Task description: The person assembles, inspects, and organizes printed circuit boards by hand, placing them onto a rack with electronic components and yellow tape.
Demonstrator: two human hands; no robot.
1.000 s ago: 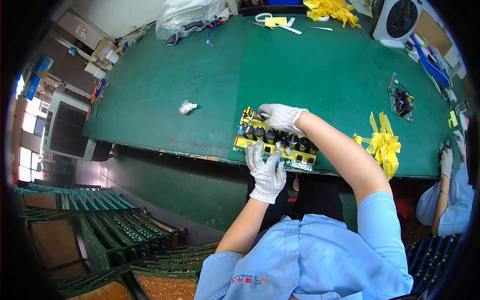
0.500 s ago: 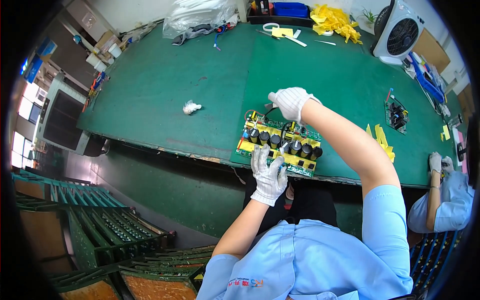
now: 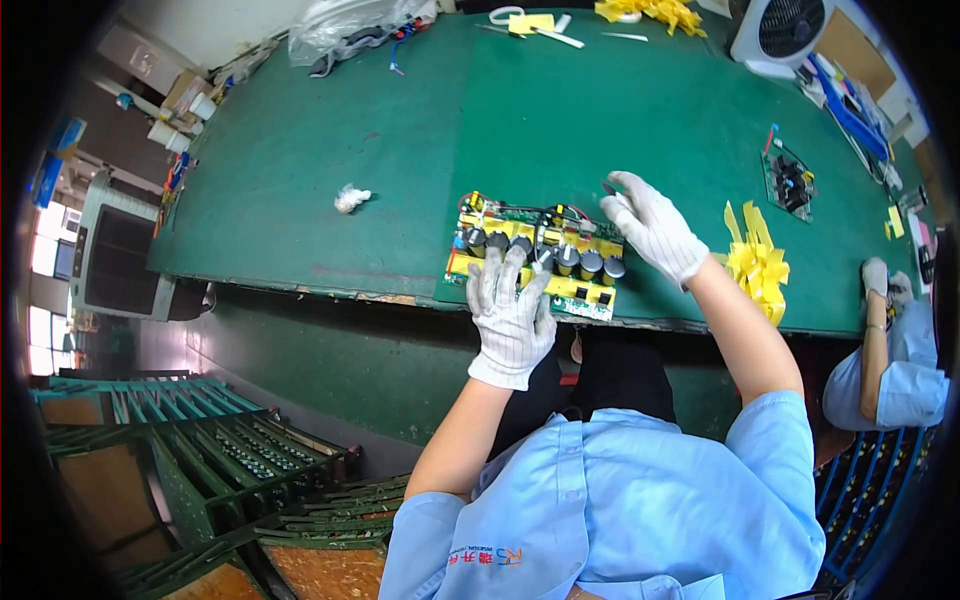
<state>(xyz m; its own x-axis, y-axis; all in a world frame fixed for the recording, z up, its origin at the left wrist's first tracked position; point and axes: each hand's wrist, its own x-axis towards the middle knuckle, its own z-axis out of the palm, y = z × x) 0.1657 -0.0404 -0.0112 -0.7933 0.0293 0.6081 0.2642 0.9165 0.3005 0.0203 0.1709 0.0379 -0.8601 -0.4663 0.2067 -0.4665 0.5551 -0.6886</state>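
Note:
A green circuit board (image 3: 590, 302) lies near the table's front edge, with yellow tape across it. A row of black cylindrical capacitors (image 3: 566, 258) stands on it, and dark wires run along its far side. My left hand (image 3: 512, 325), in a white striped glove, rests on the near left part with fingers spread. Just beyond the board's right end, my gloved right hand (image 3: 655, 230) hovers with thumb and fingers apart. A small dark bit shows by its fingertips, too small to make out.
Yellow tape strips (image 3: 755, 265) hang at the table edge on the right. Farther right lies a smaller circuit board (image 3: 790, 185). A white crumpled scrap (image 3: 351, 198) lies left on the green table (image 3: 400, 130). A fan (image 3: 783, 32) stands far right; a co-worker's gloved hand (image 3: 875, 277) is nearby.
My right hand has moved right, from above the board's far side to beyond its right end, and its fingers have spread. My left hand stays on the board. The view has shifted.

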